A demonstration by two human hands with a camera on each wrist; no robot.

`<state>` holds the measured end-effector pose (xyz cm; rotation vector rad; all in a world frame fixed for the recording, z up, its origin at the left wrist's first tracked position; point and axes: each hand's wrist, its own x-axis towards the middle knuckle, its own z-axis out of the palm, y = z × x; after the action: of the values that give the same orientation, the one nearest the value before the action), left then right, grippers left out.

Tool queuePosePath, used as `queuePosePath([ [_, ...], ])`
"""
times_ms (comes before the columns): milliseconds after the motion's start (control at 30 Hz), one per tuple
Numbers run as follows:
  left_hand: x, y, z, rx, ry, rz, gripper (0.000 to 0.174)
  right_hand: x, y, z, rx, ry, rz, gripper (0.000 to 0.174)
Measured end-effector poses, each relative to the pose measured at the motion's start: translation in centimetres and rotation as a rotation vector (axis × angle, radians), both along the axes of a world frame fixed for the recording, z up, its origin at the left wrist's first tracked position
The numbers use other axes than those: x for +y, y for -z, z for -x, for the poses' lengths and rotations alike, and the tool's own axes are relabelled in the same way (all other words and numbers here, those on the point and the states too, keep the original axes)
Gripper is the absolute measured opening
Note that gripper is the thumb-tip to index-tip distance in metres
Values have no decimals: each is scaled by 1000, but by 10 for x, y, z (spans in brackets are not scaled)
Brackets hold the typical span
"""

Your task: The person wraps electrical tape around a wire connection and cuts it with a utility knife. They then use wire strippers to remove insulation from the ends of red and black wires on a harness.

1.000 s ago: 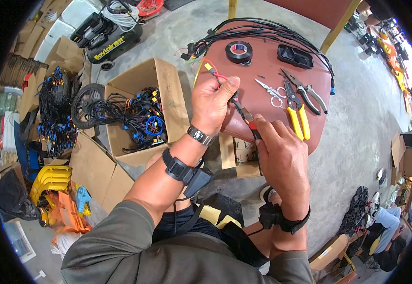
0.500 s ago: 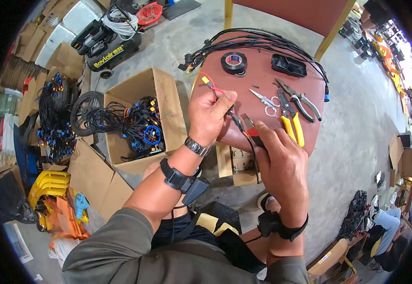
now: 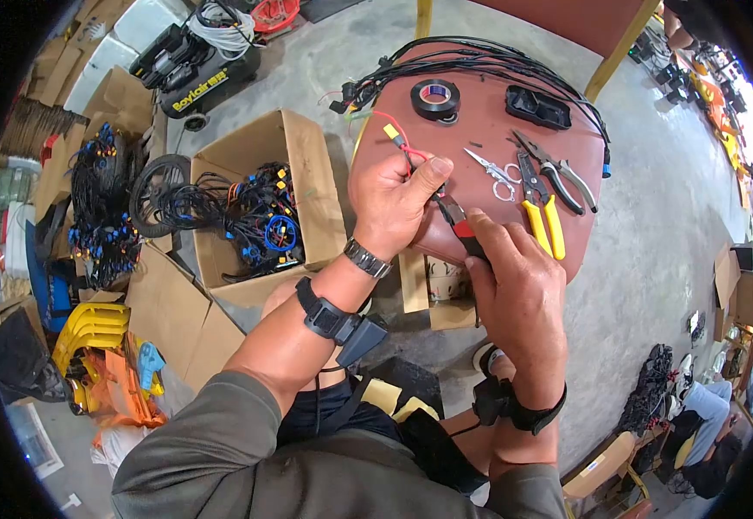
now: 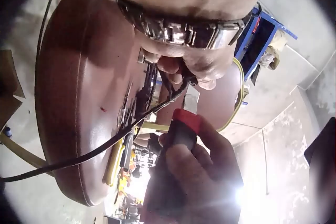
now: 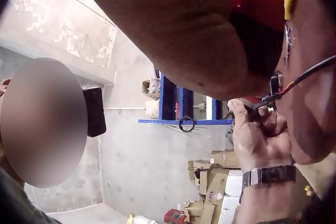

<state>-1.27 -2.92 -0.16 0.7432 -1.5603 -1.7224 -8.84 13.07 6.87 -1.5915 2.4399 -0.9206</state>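
The blade of my utility knife [image 3: 466,241] has shifted nearer the black cable [image 5: 315,69]; my right hand [image 3: 522,281] wraps its handle, my left [image 3: 389,195] pinching the cable over the seat [image 3: 480,112].

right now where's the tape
In the head view, the tape lies toward the far side of the seat, left of the black tray and just this side of the arched cables.

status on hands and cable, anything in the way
Left hand holding thin black cable. Right hand gripping red-and-black bladed tool, blade close to cable. Silver metal scissors nearby on reddish-brown padded seat, not between hands.
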Motion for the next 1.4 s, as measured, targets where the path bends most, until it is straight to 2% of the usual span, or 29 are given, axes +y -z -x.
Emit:
queuePosePath([
  [67, 0, -2, -1, 4, 13, 2, 30, 0, -2, -1, -57, 13, -37, 44],
  [300, -2, -1, -3, -51, 23, 35, 30, -1, -5, -1, -21, 5, -61, 41],
  [800, 0, 2, -1, 84, -7, -80, 28, 0, -3, -3, 2, 10, -69, 41],
  [900, -4, 5, -4, 3, -16, -32, 27, 1, -3, -3, 2, 12, -75, 41],
  [1100, -5, 14, -1, 107, -34, 24, 26, 1, -4, -4, 27, 14, -90, 42],
  [1400, 1, 3, 0, 79, -58, -174, 30, 1, -2, -5, 49, 19, -106, 42],
])
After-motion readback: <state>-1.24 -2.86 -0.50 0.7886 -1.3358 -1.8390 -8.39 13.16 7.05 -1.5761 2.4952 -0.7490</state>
